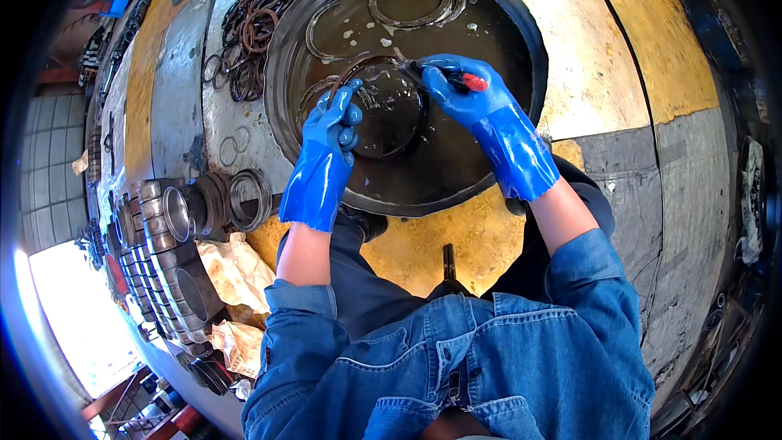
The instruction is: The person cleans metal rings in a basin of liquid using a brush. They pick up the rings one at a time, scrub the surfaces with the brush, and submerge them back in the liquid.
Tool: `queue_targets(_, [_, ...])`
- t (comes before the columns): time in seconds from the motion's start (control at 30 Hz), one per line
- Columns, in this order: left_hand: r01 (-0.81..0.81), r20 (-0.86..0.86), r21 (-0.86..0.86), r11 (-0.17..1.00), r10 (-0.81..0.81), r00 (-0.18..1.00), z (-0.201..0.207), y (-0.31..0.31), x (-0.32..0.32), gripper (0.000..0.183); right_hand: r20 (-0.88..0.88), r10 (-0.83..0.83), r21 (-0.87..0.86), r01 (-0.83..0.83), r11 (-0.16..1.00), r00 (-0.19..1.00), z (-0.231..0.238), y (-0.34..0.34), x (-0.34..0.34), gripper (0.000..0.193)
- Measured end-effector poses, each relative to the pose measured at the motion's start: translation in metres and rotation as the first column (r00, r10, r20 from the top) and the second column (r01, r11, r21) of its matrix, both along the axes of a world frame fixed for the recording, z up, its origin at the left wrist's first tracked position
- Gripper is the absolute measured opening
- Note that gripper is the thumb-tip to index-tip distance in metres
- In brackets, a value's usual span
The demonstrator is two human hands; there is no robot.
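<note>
My left hand, in a blue rubber glove, is closed on the left side of a dark brown ring. The ring is tilted over a wide round black tub of murky liquid. At the ring's upper right, my right hand, gloved the same way, is wrapped round a small black-and-red handled tool. Its pale tip is close to the ring; whether it is a brush I cannot tell for sure. Several metal-looking rings lie in the liquid at the tub's far side.
Left of the tub lies a heap of brown and black rings. Nearer on that side are rows of metal sleeves, loose rings and crumpled brown paper. Worn metal plates cover the floor on the right.
</note>
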State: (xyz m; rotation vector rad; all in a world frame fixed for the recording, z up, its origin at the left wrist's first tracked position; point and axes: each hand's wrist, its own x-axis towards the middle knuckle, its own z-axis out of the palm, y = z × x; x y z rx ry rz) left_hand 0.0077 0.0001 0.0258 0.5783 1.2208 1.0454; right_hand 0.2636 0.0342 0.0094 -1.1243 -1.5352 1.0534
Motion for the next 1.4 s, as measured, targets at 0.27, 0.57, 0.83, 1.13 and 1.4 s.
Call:
queue_targets(0.27, [-0.084,0.004,0.086,0.993,0.084,0.996,0.009,-0.004,0.013,0.041,0.131,0.007,-0.513,0.062,0.856,0.991,-0.008,-0.016,-0.002,0.025])
queue_targets(0.57, [-0.147,-0.214,0.198,0.969,0.188,0.959,-0.008,-0.001,0.023,0.033,0.007,0.115,-0.662,-0.082,0.745,0.993,0.0,-0.04,-0.013,0.03])
queue_targets(0.83, [-0.01,-0.282,0.15,0.989,0.052,0.958,-0.013,-0.003,0.029,0.028,0.389,0.002,-0.059,0.023,0.998,0.921,-0.002,-0.022,-0.002,0.025])
queue_targets(1.13, [0.057,-0.303,0.143,0.988,-0.011,0.953,-0.013,-0.001,0.036,0.031,0.476,-0.015,-0.147,0.097,0.984,0.879,-0.028,-0.016,-0.004,0.028])
queue_targets(1.4, [0.103,-0.245,0.157,0.982,-0.062,0.968,-0.017,-0.005,0.025,0.032,-0.373,0.071,-0.614,-0.303,0.728,0.925,-0.006,-0.04,-0.014,0.038])
